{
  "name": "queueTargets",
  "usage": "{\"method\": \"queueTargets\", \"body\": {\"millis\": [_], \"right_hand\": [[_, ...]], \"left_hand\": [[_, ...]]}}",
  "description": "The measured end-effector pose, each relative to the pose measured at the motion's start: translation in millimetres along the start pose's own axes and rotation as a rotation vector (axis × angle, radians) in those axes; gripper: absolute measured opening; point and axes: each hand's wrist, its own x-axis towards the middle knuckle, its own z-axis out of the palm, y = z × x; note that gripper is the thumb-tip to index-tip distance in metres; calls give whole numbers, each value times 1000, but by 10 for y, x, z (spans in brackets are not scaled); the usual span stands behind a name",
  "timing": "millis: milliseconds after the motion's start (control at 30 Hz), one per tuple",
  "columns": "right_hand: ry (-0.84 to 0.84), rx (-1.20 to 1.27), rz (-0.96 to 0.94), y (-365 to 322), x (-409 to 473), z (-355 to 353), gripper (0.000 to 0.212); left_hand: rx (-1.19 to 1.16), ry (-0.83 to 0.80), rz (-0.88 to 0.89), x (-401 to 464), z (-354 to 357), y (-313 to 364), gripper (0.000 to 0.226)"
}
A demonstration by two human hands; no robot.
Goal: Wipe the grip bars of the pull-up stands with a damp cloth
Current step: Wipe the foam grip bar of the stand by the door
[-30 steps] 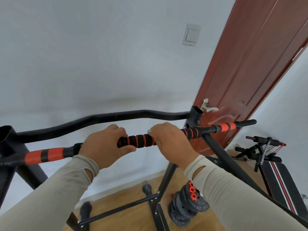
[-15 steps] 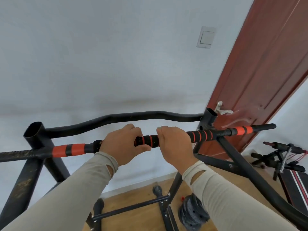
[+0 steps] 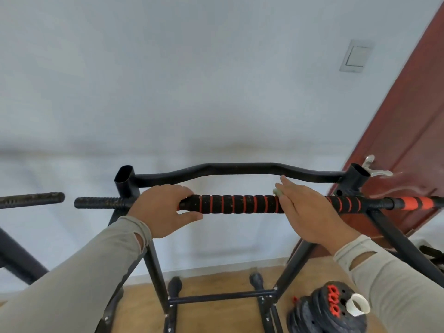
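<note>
Head view: left hand [image 3: 165,212] wraps the grip bar [image 3: 240,204]; right hand [image 3: 310,212], at 3 o'clock, fingers extended over a pale cloth scrap [image 3: 278,192], should press firmly and sweep its length.

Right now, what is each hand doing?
Left hand: closed around the grip bar.
Right hand: open, lying flat on the bar; a pale scrap shows beneath.

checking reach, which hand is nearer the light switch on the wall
Right. The right hand rests on the grip bar below and left of the light switch; the left hand holds the bar farther left.
</note>
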Motion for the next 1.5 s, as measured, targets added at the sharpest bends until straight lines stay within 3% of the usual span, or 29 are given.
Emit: {"method": "queueTargets", "body": {"millis": [100, 233, 300, 400, 533, 633, 800, 900, 1000, 1067, 1200, 1367, 1500], "right_hand": [[84, -58, 1, 85, -30, -27, 45], [150, -312, 66, -231, -39, 74, 21], [146, -343, 98, -496, 28, 151, 34], [266, -259, 36, -1076, 219, 354, 11], [357, -5, -130, -1861, 394, 698, 10], [328, 27, -258, -1758, 382, 709, 20], [269, -154, -482, -1125, 279, 418, 27], [220, -277, -381, -596, 157, 215, 49], [169, -420, -156, -216, 34, 18, 34], [177, -458, -66, -288, 13, -7, 22], [195, -320, 7, -870, 142, 208, 27], [313, 17, -121, -1905, 406, 567, 9], [314, -19, -342, -1608, 332, 561, 19]], "left_hand": [[13, 66, 16, -14, 35, -2, 40], [18, 103, 45, -15, 79, -3, 38], [25, 101, 45, -4, 84, -9, 39], [20, 85, 26, 12, 84, -22, 40], [55, 93, -39, 13, 66, -14, 29], [32, 68, -35, 26, 63, -40, 31], [-1, 18, -45, 33, 40, -65, 48], [-17, 4, -45, 33, 31, -70, 47], [-7, 11, -36, 36, 41, -69, 46], [9, 20, -28, 36, 44, -67, 46], [14, 23, -36, 32, 38, -55, 48], [72, 48, -76, 22, 10, -1, 28], [21, 25, -57, 47, 16, -33, 39]]}}
